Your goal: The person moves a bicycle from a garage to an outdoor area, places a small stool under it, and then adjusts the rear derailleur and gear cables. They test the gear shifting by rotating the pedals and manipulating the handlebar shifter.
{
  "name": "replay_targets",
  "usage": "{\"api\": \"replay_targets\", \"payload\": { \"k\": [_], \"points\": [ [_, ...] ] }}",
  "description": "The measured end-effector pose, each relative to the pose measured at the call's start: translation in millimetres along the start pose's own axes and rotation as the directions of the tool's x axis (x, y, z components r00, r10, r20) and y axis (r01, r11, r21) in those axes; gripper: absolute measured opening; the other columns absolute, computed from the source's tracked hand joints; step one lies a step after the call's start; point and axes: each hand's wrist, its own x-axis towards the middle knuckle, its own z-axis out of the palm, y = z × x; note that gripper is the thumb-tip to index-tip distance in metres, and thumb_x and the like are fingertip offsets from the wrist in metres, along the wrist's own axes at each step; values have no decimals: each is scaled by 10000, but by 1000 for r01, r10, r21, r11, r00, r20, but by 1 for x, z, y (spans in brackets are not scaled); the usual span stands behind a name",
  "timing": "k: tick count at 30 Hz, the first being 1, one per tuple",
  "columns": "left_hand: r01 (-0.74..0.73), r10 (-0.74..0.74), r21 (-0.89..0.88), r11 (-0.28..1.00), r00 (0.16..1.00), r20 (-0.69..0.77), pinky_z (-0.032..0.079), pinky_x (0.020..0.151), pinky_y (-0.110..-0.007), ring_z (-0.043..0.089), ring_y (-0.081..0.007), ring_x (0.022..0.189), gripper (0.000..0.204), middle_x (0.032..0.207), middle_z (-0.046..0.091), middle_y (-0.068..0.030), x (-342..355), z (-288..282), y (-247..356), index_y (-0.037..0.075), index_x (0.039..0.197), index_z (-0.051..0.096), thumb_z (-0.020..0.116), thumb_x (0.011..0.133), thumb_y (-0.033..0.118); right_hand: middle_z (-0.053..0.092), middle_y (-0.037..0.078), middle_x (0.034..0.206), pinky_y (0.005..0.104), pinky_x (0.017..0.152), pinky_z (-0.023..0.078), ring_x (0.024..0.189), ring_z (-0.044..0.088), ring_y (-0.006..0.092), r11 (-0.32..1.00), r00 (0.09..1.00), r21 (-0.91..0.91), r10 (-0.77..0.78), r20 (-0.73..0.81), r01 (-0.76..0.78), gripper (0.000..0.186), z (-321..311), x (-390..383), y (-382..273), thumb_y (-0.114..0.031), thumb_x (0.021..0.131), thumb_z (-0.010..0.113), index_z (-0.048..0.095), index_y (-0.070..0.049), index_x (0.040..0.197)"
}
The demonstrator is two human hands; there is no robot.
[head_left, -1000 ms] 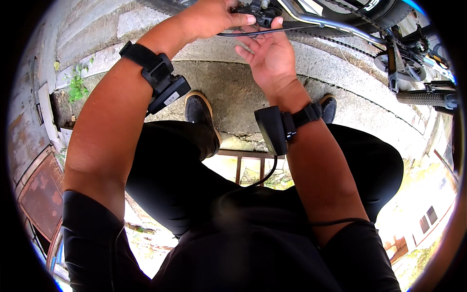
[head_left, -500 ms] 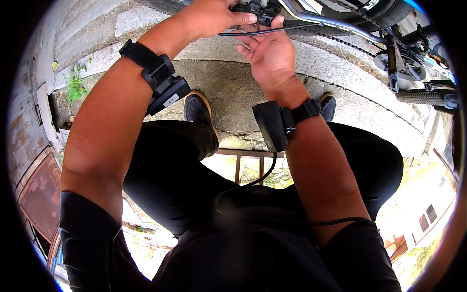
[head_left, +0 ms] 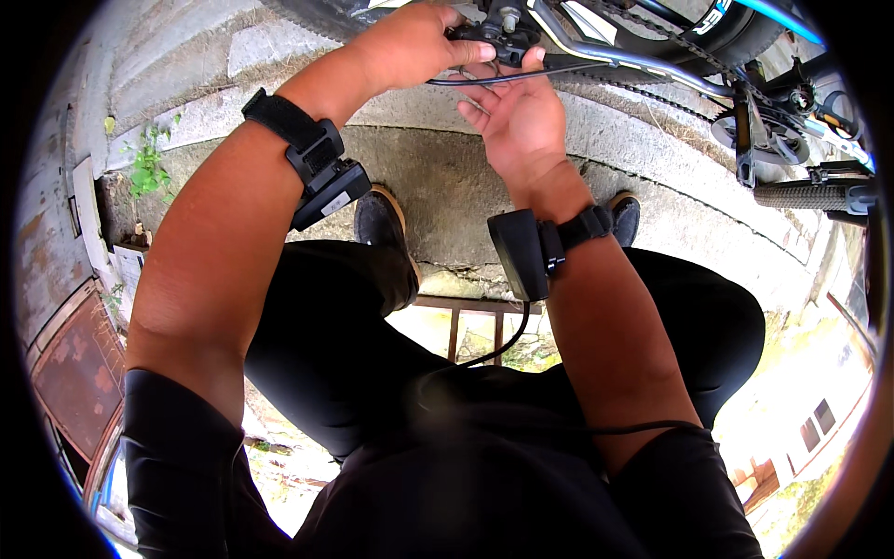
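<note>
My left hand (head_left: 414, 45) is closed on a black mechanical bicycle part (head_left: 505, 30) with a silver bolt at the top centre, its thumb lying across the part. My right hand (head_left: 517, 121) is palm up just below it, open, its outer fingers loosely bent and apart and its thumb tip raised beside the part; what its index finger touches is partly hidden. A thin dark cable (head_left: 577, 68) crosses over the right fingertips. The bicycle's silver tube (head_left: 680, 72) and chain (head_left: 652, 93) extend to the right of my hands.
A knobbly tyre (head_left: 801, 196), crank (head_left: 743, 140) and blue tube (head_left: 782, 20) are at the right. Concrete steps (head_left: 680, 186) run around my feet. A small plant (head_left: 149, 158) grows at the left, above a rusty metal panel (head_left: 79, 373). A metal frame (head_left: 475, 303) is behind my feet.
My hands, the bicycle part and the cable sit slightly lower in the picture, along with the surroundings. The hands keep nearly the same pose.
</note>
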Motion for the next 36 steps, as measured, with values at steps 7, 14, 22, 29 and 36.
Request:
{"api": "replay_targets", "payload": {
  "k": [7,14,22,29,36],
  "points": [
    [-6,5,53,999,1000,9,505,728,-353,625,-218,778,477,878,698,-139,-2,-5,11,9,1098,677,731,898,438,679,57,1021,369,767,507,919,662,217,1000,1000,9,10,5,-10,621,0,-1,-2,-645,1004,405,618,-65,1076],
    [6,-7,-30,1000,1000,-22,511,713,-355,620,-198,755,467,851,702,-149,-6,-7,1,-27,1061,667,757,887,397,694,58,1079,386,812,499,1004,655,243,996,996,-29,88,14,-87,590,-4,-6,-7,-620,1000,443,617,-79,1159],
    [133,-154,-165,977,981,-121,492,847,-367,625,-216,927,512,1042,697,-135,-11,-17,15,-43,1141,644,628,980,442,660,123,1182,411,774,558,1010,675,273,814,970,-538,124,-210,-220,551,-30,-21,-53,-499,1002,544,569,-15,1263],
    [62,-147,-271,961,940,-307,485,762,-311,576,-141,797,473,850,645,-49,-27,-14,-22,-18,1045,649,546,1029,443,708,106,997,331,804,527,865,676,187,3,870,-879,144,472,476,320,22,-109,-216,-302,967,676,690,-15,1109],
    [168,-300,-512,842,936,-186,466,707,-307,587,-110,794,470,850,648,-23,-51,-9,-7,46,1031,663,541,1013,500,649,100,938,379,792,537,877,646,274,-729,119,-546,-552,826,413,465,67,-130,-365,-252,738,870,673,-37,1101]
  ]
}}
